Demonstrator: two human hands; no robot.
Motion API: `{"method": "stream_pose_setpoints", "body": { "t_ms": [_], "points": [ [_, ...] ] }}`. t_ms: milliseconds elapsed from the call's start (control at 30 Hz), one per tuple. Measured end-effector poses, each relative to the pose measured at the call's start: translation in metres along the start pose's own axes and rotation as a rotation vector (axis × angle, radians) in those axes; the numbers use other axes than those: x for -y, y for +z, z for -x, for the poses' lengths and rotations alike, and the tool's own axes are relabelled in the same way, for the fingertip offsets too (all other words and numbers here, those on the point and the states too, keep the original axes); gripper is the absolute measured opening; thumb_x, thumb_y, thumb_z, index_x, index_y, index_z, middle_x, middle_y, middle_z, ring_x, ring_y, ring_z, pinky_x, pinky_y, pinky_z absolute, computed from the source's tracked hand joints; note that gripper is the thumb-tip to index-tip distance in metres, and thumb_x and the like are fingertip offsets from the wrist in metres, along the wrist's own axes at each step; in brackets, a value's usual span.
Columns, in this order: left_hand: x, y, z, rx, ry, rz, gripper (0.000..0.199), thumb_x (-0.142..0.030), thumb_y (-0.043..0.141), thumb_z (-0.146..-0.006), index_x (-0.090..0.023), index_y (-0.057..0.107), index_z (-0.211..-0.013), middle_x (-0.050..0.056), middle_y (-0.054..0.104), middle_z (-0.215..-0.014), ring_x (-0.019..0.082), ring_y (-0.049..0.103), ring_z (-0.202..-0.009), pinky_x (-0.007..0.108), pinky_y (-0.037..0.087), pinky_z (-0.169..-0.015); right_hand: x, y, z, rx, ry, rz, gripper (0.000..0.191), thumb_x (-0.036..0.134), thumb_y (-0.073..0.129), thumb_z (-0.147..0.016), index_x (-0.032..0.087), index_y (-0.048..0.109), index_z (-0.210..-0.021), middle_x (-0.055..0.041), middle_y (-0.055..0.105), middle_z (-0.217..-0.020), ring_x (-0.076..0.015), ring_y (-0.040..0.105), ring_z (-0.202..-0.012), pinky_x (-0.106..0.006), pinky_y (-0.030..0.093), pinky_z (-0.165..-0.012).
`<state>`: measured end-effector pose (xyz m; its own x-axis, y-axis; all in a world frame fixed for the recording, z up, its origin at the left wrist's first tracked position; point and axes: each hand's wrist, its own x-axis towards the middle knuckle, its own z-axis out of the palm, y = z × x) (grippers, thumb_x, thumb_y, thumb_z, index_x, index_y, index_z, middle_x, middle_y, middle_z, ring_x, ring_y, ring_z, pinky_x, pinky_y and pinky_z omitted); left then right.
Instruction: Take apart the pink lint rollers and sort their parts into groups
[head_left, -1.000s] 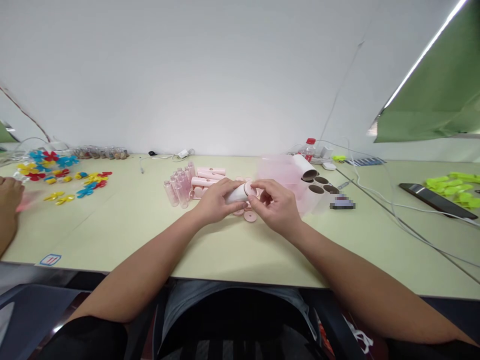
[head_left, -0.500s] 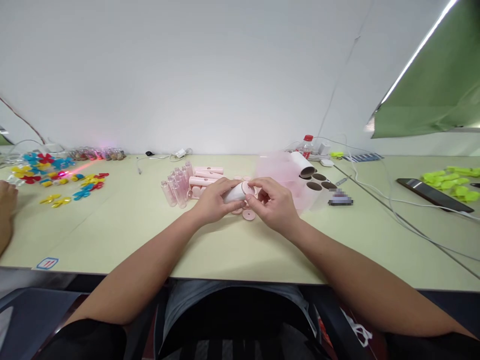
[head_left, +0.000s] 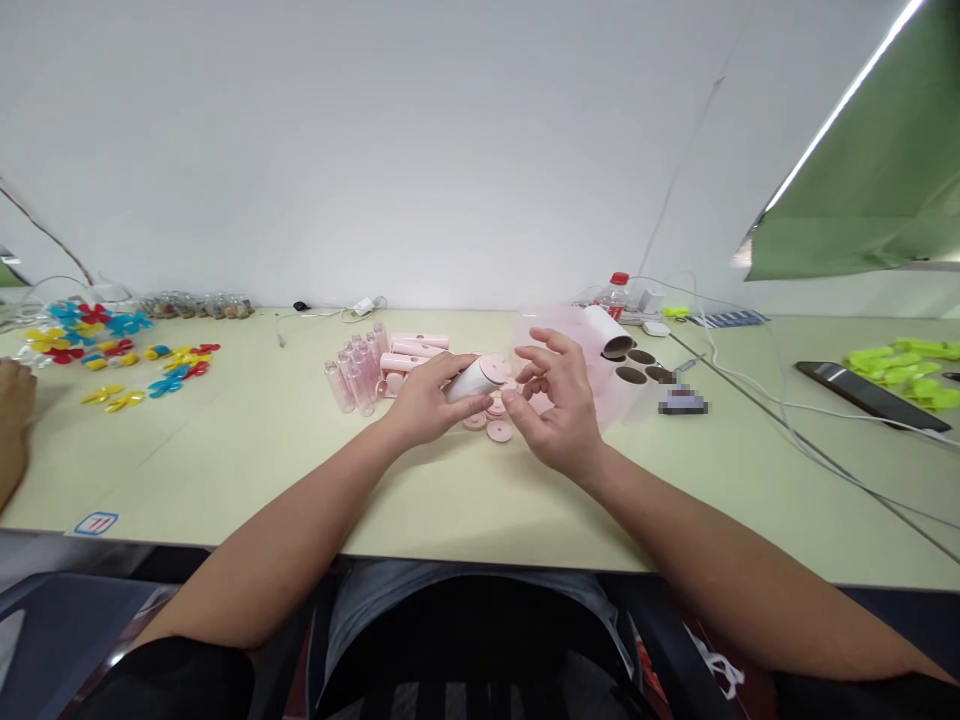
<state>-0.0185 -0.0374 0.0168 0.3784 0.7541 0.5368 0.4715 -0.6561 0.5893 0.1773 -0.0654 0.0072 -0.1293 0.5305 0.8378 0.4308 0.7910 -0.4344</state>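
My left hand [head_left: 429,402] is wrapped round a white cardboard tube [head_left: 466,383], which lies tilted with its near end toward the right. A pink disc [head_left: 493,369] with a small hole covers that end. My right hand [head_left: 559,405] is just right of the disc, apart from it, its fingers spread and curved with nothing in them. Below the tube, several loose pink discs [head_left: 499,431] lie on the table. Left of my left hand stand several clear pink tubes [head_left: 352,372], and beside them lie several pink cylinders [head_left: 420,345].
Right of my hands are a pink translucent plastic sheet [head_left: 600,390], more white tubes [head_left: 602,325], a red-capped bottle [head_left: 616,290] and a dark phone [head_left: 870,393] with cables. Colourful plastic pieces [head_left: 169,382] lie at left, near another person's hand [head_left: 13,410].
My right hand has let go of the disc end and moved up and right, its fingers opening. The left hand still holds the tube in nearly the same place.
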Motion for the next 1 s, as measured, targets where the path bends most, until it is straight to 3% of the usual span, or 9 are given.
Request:
{"method": "stream_pose_setpoints", "body": {
  "t_ms": [167, 333, 467, 500, 633, 767, 900, 1000],
  "points": [
    [0.002, 0.0, -0.001, -0.036, 0.024, 0.002, 0.045, -0.05, 0.07, -0.08, -0.023, 0.067, -0.115, 0.005, 0.07, -0.108, 0.022, 0.063, -0.098, 0.034, 0.048, -0.083, 0.007, 0.002, 0.006, -0.133, -0.091, -0.078, 0.065, 0.022, 0.062, -0.082, 0.035, 0.034, -0.139, -0.0115, 0.034, -0.145, -0.0203, 0.055, -0.092, -0.035, 0.056, -0.062],
    [0.0, -0.003, 0.001, -0.053, 0.041, -0.045, 0.042, -0.047, 0.069, -0.082, -0.022, 0.066, -0.115, 0.005, 0.069, -0.098, 0.02, 0.061, -0.09, 0.032, 0.047, -0.078, 0.013, 0.002, 0.006, 0.233, -0.003, -0.046, 0.059, 0.022, 0.06, -0.082, 0.029, 0.038, -0.136, -0.0117, 0.049, -0.131, -0.016, 0.056, -0.078, -0.029, 0.053, -0.054],
    [0.001, -0.006, 0.001, -0.178, -0.026, 0.026, 0.048, -0.05, 0.07, -0.08, -0.023, 0.062, -0.119, 0.005, 0.067, -0.108, 0.02, 0.061, -0.095, 0.031, 0.048, -0.078, 0.009, 0.0, 0.005, 0.06, -0.01, -0.08, 0.051, 0.022, 0.059, -0.083, 0.027, 0.042, -0.131, -0.009, 0.053, -0.12, -0.0161, 0.058, -0.08, -0.029, 0.052, -0.058],
    [0.003, -0.006, 0.001, -0.223, -0.047, 0.046, 0.053, -0.05, 0.07, -0.079, -0.024, 0.058, -0.124, 0.005, 0.067, -0.109, 0.02, 0.062, -0.094, 0.031, 0.048, -0.078, 0.007, 0.001, 0.005, 0.071, -0.007, -0.061, 0.046, 0.022, 0.058, -0.083, 0.026, 0.045, -0.127, -0.0083, 0.055, -0.116, -0.0153, 0.058, -0.077, -0.029, 0.052, -0.058],
    [0.011, -0.005, -0.001, -0.333, -0.099, 0.139, 0.058, -0.051, 0.062, -0.085, -0.028, 0.044, -0.135, 0.005, 0.066, -0.101, 0.019, 0.064, -0.085, 0.033, 0.05, -0.072, 0.002, 0.008, 0.006, 0.446, 0.086, 0.172, 0.023, 0.019, 0.053, -0.086, 0.02, 0.058, -0.109, -0.0067, 0.066, -0.1, -0.0173, 0.061, -0.077, -0.031, 0.049, -0.069],
    [0.009, -0.005, -0.004, -0.421, -0.164, 0.323, 0.047, -0.048, 0.069, -0.08, -0.026, 0.047, -0.115, 0.0, 0.063, -0.083, 0.016, 0.062, -0.067, 0.028, 0.049, -0.058, 0.004, 0.013, 0.009, 0.804, 0.231, 0.514, 0.027, 0.021, 0.049, -0.087, 0.017, 0.061, -0.111, -0.0114, 0.065, -0.106, -0.0249, 0.065, -0.087, -0.033, 0.045, -0.068],
    [0.002, -0.01, -0.006, -0.536, -0.292, 0.49, 0.036, -0.043, 0.071, -0.075, -0.024, 0.04, -0.078, -0.007, 0.049, -0.059, 0.01, 0.05, -0.045, 0.022, 0.038, -0.039, 0.007, 0.014, 0.012, 0.973, 0.309, 0.674, 0.029, 0.025, 0.045, -0.091, 0.015, 0.059, -0.114, -0.0147, 0.063, -0.104, -0.0268, 0.065, -0.081, -0.033, 0.042, -0.063],
    [0.001, -0.013, -0.008, -0.528, -0.386, 0.557, 0.039, -0.044, 0.064, -0.078, -0.023, 0.035, -0.061, -0.007, 0.04, -0.047, 0.009, 0.043, -0.035, 0.021, 0.03, -0.033, 0.006, 0.016, 0.014, 1.015, 0.291, 0.684, 0.029, 0.022, 0.042, -0.094, 0.016, 0.059, -0.115, -0.0146, 0.062, -0.106, -0.0256, 0.065, -0.082, -0.032, 0.041, -0.063]
  ]
}}
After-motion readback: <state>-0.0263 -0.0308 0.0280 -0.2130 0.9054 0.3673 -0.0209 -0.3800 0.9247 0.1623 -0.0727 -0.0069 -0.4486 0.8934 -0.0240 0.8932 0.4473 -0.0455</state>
